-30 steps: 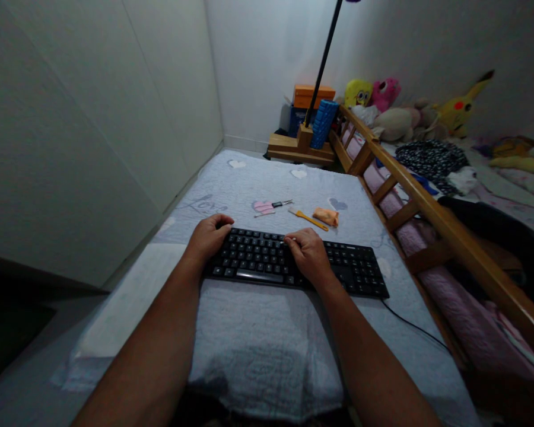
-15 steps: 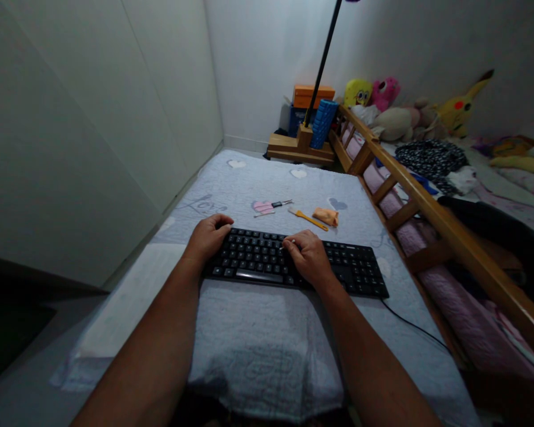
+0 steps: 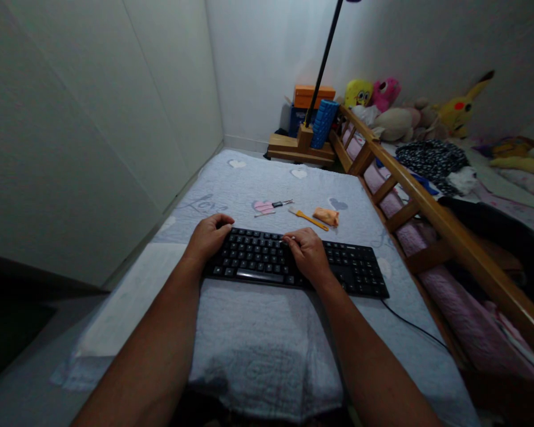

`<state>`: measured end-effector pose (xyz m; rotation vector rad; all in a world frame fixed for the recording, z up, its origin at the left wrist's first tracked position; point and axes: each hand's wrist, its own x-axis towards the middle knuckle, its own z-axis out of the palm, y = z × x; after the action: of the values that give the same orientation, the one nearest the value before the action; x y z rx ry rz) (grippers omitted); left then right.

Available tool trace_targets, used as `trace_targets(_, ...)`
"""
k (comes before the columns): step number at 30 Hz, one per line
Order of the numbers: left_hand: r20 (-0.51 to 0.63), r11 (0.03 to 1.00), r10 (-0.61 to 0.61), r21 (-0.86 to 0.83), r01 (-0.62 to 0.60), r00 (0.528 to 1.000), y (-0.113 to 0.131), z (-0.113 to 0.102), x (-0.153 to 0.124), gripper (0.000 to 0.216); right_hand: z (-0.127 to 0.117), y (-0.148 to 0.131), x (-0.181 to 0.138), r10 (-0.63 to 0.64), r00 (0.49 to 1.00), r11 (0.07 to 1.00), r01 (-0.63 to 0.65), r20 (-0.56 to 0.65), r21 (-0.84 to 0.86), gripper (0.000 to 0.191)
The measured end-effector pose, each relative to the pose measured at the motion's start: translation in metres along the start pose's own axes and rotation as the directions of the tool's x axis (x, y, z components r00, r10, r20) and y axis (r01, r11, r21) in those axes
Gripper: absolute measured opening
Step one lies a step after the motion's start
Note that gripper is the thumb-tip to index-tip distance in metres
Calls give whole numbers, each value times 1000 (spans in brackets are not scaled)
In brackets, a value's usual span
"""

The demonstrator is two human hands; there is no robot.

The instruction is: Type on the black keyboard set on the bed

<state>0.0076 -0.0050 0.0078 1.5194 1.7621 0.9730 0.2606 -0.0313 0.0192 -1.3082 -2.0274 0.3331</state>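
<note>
A black keyboard lies across the light blue quilted cover. My left hand grips its left end, thumb on the upper corner. My right hand hovers over or rests on the keys right of the middle, with its fingers pinched round a thin white cotton swab; most of the swab is hidden in the fingers. Beyond the keyboard lie a small tool with a black handle and metal tip, another cotton swab, a yellow-handled brush and a folded orange cloth.
The keyboard's cable runs off to the right. A wooden bed rail borders the right side, with plush toys and clothes behind it. To the left is a pale cabinet. A lamp stand's wooden base stands at the far end.
My right hand has shifted very slightly up the keys, with the swab tip moving away from me. My left hand and the keyboard stay in place.
</note>
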Motion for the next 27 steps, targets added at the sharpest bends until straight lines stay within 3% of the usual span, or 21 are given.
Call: trace_targets(27,5,1000,17,-12,-17,1000,-3,1,0,28,2,-13,-2,-46,995,999,45,88,13,15)
